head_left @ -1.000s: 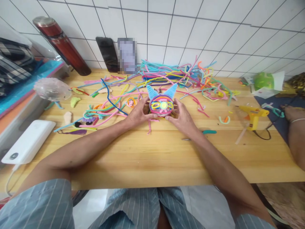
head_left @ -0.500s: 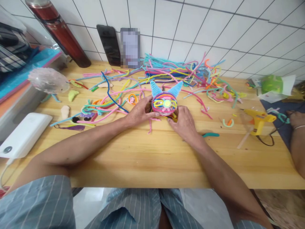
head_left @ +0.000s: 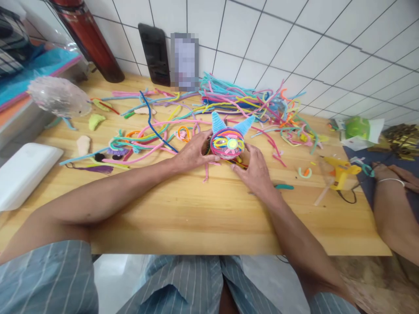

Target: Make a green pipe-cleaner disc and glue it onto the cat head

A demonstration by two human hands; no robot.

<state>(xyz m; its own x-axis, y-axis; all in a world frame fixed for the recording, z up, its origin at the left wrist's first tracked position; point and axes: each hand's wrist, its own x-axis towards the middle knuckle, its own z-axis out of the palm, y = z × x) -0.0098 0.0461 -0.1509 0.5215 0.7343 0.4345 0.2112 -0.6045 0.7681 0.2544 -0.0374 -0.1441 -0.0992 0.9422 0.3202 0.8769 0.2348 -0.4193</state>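
Note:
A round pipe-cleaner figure (head_left: 227, 143) with two blue pointed ears, coloured rings and a yellow-green centre stands upright on the wooden table (head_left: 203, 213). My left hand (head_left: 193, 153) cups its left side, fingers curled against it. On its lower right side my right hand (head_left: 254, 168) rests, fingers bent around the base. A big heap of loose coloured pipe cleaners (head_left: 248, 102) lies just behind the figure, with more strands (head_left: 144, 139) spread to the left.
A yellow glue gun (head_left: 340, 171) lies at the right, and another person's arm (head_left: 389, 205) with a bracelet rests beyond it. Two phones (head_left: 157, 54) lean on the tiled wall beside a red flask (head_left: 94, 43). A white box (head_left: 22, 174) and clear ball (head_left: 59, 97) sit left.
The view has tilted and shifted slightly. My right hand has slid lower around the figure's base; my left hand stays on its side.

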